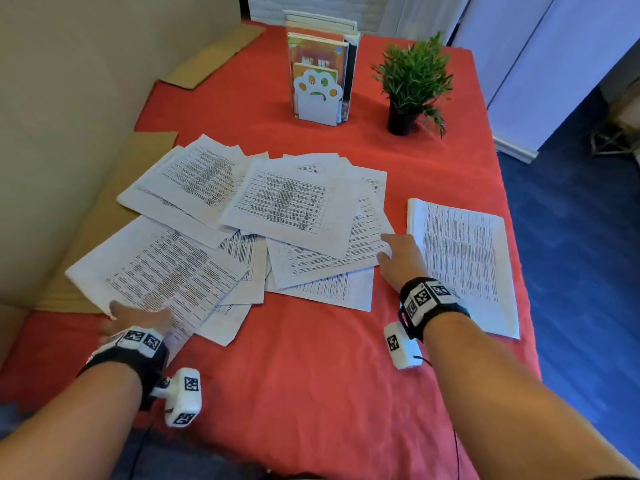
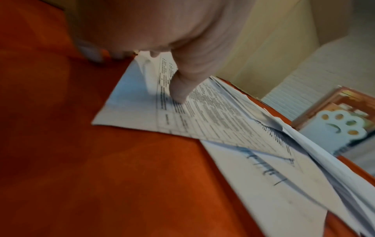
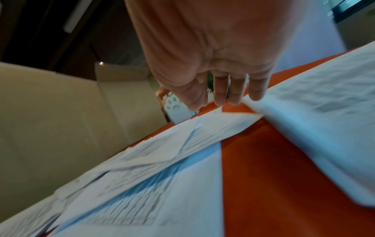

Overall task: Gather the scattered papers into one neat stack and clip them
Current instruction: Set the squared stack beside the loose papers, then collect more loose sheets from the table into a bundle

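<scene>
Several printed sheets (image 1: 277,202) lie fanned and overlapping on the red cloth (image 1: 311,375). A separate squared stack of papers (image 1: 460,258) sits to their right. My left hand (image 1: 135,318) rests on the near-left sheet (image 1: 162,271). Its thumb (image 2: 182,89) presses flat on the print, and the fingertips sit at that sheet's corner. My right hand (image 1: 391,251) is open between the fanned sheets and the stack. Its straight fingers (image 3: 221,94) touch the pile's right edge, close to the stack's corner (image 3: 263,109).
A book holder with a white paw-shaped end (image 1: 318,95) and a small potted plant (image 1: 412,84) stand at the back. Cardboard strips (image 1: 114,209) lie along the left by the beige wall. The table's right edge drops to blue floor (image 1: 571,271).
</scene>
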`<move>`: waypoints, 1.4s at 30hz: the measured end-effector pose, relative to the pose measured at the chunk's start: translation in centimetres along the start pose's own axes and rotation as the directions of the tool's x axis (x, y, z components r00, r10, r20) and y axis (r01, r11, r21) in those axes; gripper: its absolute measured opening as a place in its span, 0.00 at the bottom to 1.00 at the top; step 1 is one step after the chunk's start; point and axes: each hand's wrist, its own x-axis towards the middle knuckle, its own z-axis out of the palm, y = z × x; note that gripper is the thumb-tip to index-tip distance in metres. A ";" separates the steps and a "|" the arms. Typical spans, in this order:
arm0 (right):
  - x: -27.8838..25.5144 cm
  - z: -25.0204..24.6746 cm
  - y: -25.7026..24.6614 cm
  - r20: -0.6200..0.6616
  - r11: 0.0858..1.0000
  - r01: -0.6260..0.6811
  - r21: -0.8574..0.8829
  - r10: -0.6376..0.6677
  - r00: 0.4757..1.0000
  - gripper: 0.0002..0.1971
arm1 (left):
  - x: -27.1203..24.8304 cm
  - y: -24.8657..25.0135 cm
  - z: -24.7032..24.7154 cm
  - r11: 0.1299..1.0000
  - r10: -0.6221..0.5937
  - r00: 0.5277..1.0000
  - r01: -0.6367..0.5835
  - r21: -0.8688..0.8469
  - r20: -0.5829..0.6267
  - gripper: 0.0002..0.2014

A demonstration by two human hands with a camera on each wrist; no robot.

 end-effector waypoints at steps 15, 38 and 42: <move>-3.4 8.8 -5.9 0.403 0.852 0.215 -0.477 -0.005 0.915 0.32 | 0.3 -0.7 -0.8 0.833 0.532 0.808 -0.553 0.015 0.252 0.50; -6.3 8.6 -8.8 0.411 0.810 0.287 -0.512 -0.062 0.910 0.25 | -1.9 4.1 1.2 0.778 0.557 0.830 -0.539 -0.322 -0.043 0.09; -6.0 7.9 -8.5 0.286 0.917 0.162 -0.365 -0.055 0.957 0.33 | -2.5 2.6 0.7 0.664 0.573 0.816 -0.516 -0.541 -0.076 0.05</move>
